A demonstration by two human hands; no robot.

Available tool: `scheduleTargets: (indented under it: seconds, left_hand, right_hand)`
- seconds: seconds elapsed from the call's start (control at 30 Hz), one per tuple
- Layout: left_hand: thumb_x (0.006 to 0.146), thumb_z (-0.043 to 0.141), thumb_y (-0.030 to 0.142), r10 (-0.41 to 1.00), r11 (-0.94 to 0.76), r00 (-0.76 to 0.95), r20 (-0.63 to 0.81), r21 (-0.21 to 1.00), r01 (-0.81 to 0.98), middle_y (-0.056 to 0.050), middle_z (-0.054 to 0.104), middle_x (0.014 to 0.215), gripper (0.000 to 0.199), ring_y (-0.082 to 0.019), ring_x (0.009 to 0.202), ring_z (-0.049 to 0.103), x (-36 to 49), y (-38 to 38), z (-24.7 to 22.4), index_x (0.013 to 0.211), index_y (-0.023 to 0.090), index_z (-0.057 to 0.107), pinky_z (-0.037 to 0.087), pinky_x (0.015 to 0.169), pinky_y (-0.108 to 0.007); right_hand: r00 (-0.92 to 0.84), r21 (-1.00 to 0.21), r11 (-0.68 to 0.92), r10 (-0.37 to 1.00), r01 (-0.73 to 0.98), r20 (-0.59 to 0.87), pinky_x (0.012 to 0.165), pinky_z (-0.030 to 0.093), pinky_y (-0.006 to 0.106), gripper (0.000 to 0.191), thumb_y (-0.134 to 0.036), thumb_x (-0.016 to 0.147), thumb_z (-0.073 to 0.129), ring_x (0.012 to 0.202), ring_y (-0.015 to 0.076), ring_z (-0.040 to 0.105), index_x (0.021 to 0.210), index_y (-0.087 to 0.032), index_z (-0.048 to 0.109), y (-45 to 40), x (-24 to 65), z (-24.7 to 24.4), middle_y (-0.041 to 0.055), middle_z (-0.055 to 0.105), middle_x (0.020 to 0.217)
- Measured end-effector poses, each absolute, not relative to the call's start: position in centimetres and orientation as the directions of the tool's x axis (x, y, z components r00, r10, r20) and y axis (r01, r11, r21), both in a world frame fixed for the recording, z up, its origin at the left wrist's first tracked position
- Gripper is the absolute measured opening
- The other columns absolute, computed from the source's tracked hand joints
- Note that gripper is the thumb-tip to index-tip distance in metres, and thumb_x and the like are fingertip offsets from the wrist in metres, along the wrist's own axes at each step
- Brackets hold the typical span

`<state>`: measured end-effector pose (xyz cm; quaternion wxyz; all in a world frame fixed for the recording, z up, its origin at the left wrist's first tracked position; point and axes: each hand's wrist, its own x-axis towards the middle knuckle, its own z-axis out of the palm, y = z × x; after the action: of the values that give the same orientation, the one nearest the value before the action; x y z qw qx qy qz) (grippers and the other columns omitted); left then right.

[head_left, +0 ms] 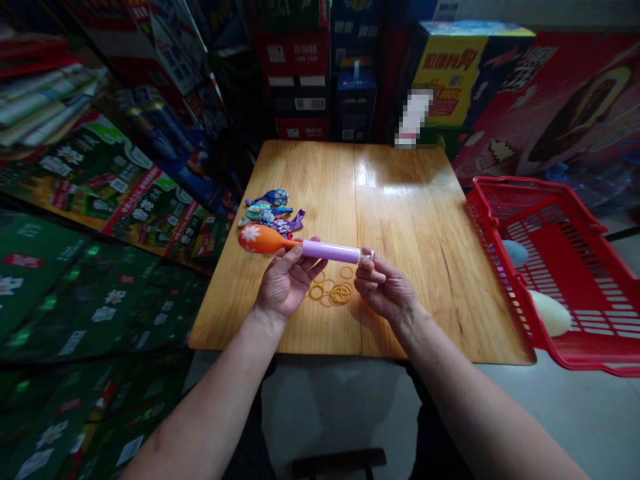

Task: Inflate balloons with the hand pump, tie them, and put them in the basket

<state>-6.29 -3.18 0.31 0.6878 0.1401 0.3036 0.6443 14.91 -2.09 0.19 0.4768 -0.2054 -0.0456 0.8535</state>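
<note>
A purple hand pump (330,252) is held level above the wooden table (400,233). At its left end is an orange balloon (263,239) with a white flower print, partly inflated. My left hand (287,280) grips the pump's left end, where the balloon's neck meets it, thumb on top. My right hand (383,283) is closed round the white handle (367,255) at the right end. Several yellow rubber bands (340,293) lie on the table between my hands. Behind the orange balloon rests a small pile of flat patterned balloons (273,212).
A red basket (555,357) stands right of the table, with a pale yellow balloon (550,313) and a bluish one (515,253) inside. Stacked green cartons (100,287) line the left. More boxes (300,67) stand behind the table's far edge.
</note>
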Motion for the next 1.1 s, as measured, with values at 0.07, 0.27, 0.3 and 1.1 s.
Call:
scheduleTargets:
  seconds: [0.07,0.27,0.3,1.1]
  left_hand:
    - [0.087,0.082,0.026,0.975,0.113,-0.024,-0.220,0.585,-0.803,-0.010,0.080,0.116,0.014,-0.028,0.114,0.074,-6.2,-3.2,0.3,0.098,0.022,0.075,0.058,0.103,-0.047]
    - [0.085,0.086,0.027,0.972,0.088,-0.057,-0.229,0.574,-0.814,-0.007,0.080,0.115,0.022,-0.029,0.115,0.075,-5.8,-3.1,-0.1,0.103,0.023,0.076,0.057,0.106,-0.048]
    - [0.086,0.085,0.028,0.966,0.091,-0.065,-0.248,0.569,-0.817,-0.007,0.080,0.115,0.022,-0.028,0.115,0.074,-5.7,-3.1,-0.3,0.104,0.023,0.076,0.056,0.107,-0.048]
    - [0.093,0.077,0.033,0.954,0.146,-0.048,-0.298,0.596,-0.789,-0.009,0.079,0.115,0.023,-0.024,0.114,0.074,-5.5,-3.3,-0.4,0.114,0.025,0.074,0.055,0.107,-0.044]
  right_hand:
    - [-0.460,-0.273,-0.542,0.832,-0.795,-0.310,0.046,0.038,0.012,0.006,-0.013,0.096,0.068,0.045,0.0001,0.037,0.102,-0.012,0.068,-2.1,14.8,0.2,-0.0042,0.064,0.071]
    - [-0.506,-0.257,-0.586,0.803,-0.769,-0.317,0.049,0.041,0.013,0.009,-0.014,0.095,0.070,0.047,0.0008,0.042,0.103,-0.016,0.066,-2.5,14.3,0.1,-0.0050,0.066,0.074]
    - [-0.516,-0.247,-0.596,0.794,-0.764,-0.321,0.049,0.041,0.012,0.010,-0.014,0.095,0.070,0.048,0.0008,0.043,0.104,-0.016,0.066,-2.6,14.2,0.0,-0.0051,0.067,0.075]
    - [-0.549,-0.257,-0.624,0.777,-0.738,-0.308,0.049,0.043,0.012,0.013,-0.013,0.094,0.070,0.049,0.0016,0.046,0.107,-0.016,0.067,-2.8,14.9,0.0,-0.0037,0.068,0.076]
